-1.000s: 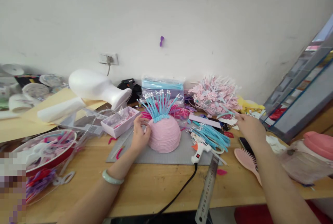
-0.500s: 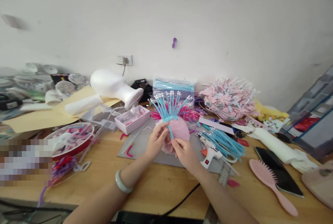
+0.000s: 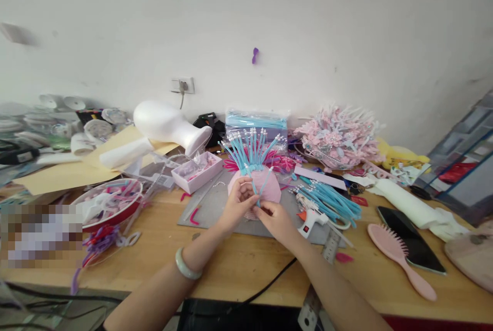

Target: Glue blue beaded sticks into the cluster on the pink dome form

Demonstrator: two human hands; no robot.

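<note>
My left hand (image 3: pixel 241 201) and my right hand (image 3: pixel 274 220) meet over a grey mat, fingertips pinched together on the lower ends of blue pipe cleaners (image 3: pixel 265 182). One of these slants up to the right and carries a white bead at its tip. Just behind my fingers is a rounded pink piece (image 3: pixel 271 190), partly covered by my hands. Along its top, a fan of blue bead-tipped pipe cleaners (image 3: pixel 252 154) stands upright, with bright pink ones spreading out behind. A pale bangle (image 3: pixel 185 264) circles my left wrist.
To the right lie a white glue gun (image 3: pixel 313 218), a bundle of blue pipe cleaners (image 3: pixel 339 202), a metal ruler (image 3: pixel 330 249) and a pink hairbrush (image 3: pixel 402 261). Leftward are a lilac box (image 3: pixel 198 179), a red-sided basket (image 3: pixel 103 223) and a white foam head (image 3: pixel 165 123).
My left hand has shifted down close to my right fingertips. A bead-tipped blue pipe cleaner now shows slanting up right from the pinch. The camera view has shifted slightly.
</note>
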